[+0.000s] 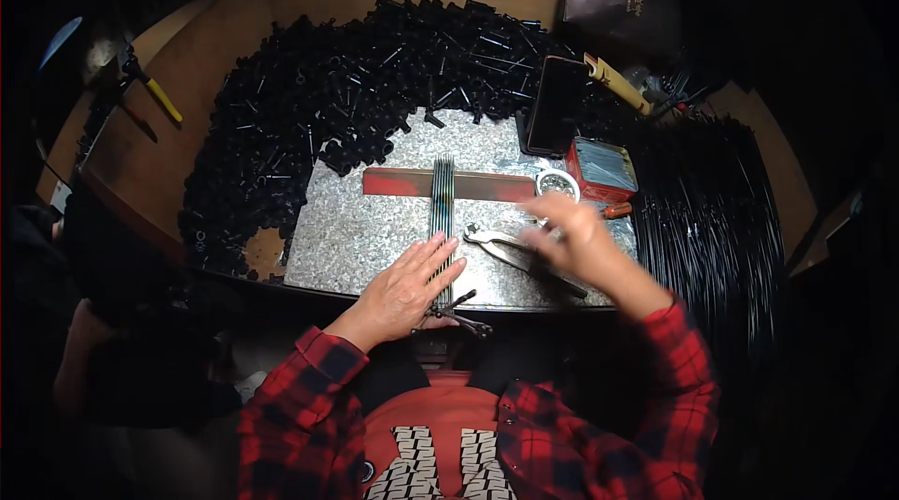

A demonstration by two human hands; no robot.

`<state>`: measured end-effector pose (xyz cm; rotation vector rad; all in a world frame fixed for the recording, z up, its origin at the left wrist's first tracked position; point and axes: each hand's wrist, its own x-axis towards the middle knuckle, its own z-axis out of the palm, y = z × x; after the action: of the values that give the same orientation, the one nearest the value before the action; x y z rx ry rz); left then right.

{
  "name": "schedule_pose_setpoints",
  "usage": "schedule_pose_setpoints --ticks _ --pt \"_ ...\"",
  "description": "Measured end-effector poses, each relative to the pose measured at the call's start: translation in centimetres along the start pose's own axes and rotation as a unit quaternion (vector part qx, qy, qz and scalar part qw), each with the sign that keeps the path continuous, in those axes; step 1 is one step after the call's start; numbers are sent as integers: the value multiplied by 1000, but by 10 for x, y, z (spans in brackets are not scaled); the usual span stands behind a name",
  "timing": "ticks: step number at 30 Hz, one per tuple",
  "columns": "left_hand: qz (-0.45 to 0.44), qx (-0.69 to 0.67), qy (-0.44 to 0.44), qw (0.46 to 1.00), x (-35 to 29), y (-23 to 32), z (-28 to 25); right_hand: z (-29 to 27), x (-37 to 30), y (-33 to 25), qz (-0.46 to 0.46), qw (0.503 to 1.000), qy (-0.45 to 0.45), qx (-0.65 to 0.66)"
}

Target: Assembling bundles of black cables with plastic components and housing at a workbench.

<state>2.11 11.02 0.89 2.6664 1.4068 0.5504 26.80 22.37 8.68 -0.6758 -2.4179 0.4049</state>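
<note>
My left hand (405, 292) lies flat with its fingers stretched out over a bundle of thin dark rods (443, 210). The rods lie side by side, their far ends resting across a reddish-brown bar (398, 183). At their near ends, by the table edge, several have small dark knobbed ends (478, 328). My right hand (573, 236) is smeared by motion beside a small white cup (558, 183) of tiny shiny pieces, and what its fingers hold, if anything, is unclear. Below that hand lie metal pincers (492, 240) on the speckled board (328, 242).
A big heap of black tubular parts (375, 79) curves around the board's far and left sides. To the right are a dark phone-like slab (554, 107), a red box (604, 170), an orange-handled tool (616, 211) and many long dark rods (712, 219). Yellow-handled pliers (164, 99) hang at left.
</note>
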Motion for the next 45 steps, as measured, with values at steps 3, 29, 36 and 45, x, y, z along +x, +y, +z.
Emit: schedule_pose_setpoints --ticks 3,29,36,45 --pt "-7 18 2 1000 1 2 -4 -43 16 53 117 984 63 -122" --pt "-24 61 -10 998 3 0 1 -16 37 79 -6 974 17 -228" --pt "-39 52 14 998 3 -1 4 49 65 62 -38 975 -59 -209" --pt "-37 64 0 997 3 0 1 64 66 74 -50 972 -52 -226"
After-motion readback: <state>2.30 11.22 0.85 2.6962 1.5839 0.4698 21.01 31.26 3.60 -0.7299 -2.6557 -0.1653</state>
